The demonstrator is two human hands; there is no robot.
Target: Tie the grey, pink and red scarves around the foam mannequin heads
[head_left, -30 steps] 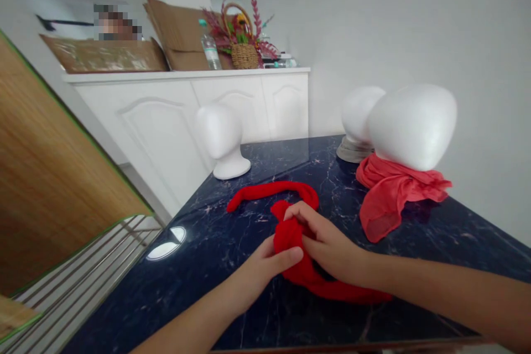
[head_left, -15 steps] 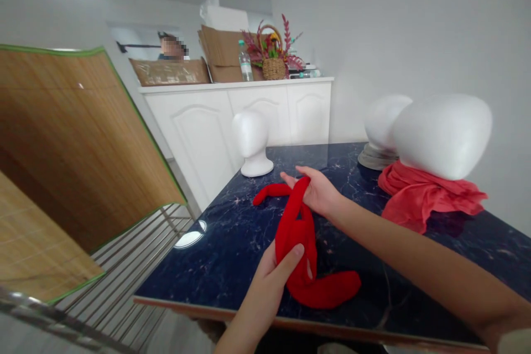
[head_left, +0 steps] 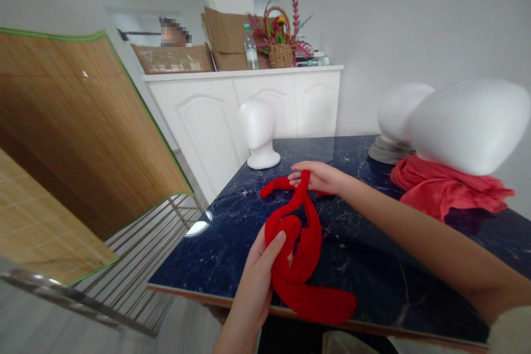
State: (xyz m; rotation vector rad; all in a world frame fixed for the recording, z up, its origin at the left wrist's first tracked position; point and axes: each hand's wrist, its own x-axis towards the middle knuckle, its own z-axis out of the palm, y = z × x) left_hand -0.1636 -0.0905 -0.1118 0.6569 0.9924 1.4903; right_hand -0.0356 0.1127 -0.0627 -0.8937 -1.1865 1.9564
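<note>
The red scarf [head_left: 305, 254] is twisted into a thick rope and bunched into a loop in front of me, over the navy marble table [head_left: 365, 282]. My left hand [head_left: 253, 271] is closed around the loop near the table's front edge, thumb lying on top of the fabric. My right hand [head_left: 317, 177] is reaching across, its fingers curled around a narrow, taut strand of the scarf. One short end lies on the marble to the left of that hand, and a wider tail droops toward the table edge below the loop.

A white foam mannequin head [head_left: 258, 127] stands on the table just beyond the scarf. To the right, a second foam head [head_left: 400, 116] sits on a grey base, and a larger one [head_left: 468, 127] rests on a coral scarf [head_left: 448, 191], near my right forearm. Behind the table is a white cabinet [head_left: 207, 121] holding a woven basket of flowers [head_left: 281, 55] and a plastic bottle [head_left: 250, 50]. A bamboo screen [head_left: 70, 121] leans at my left.
</note>
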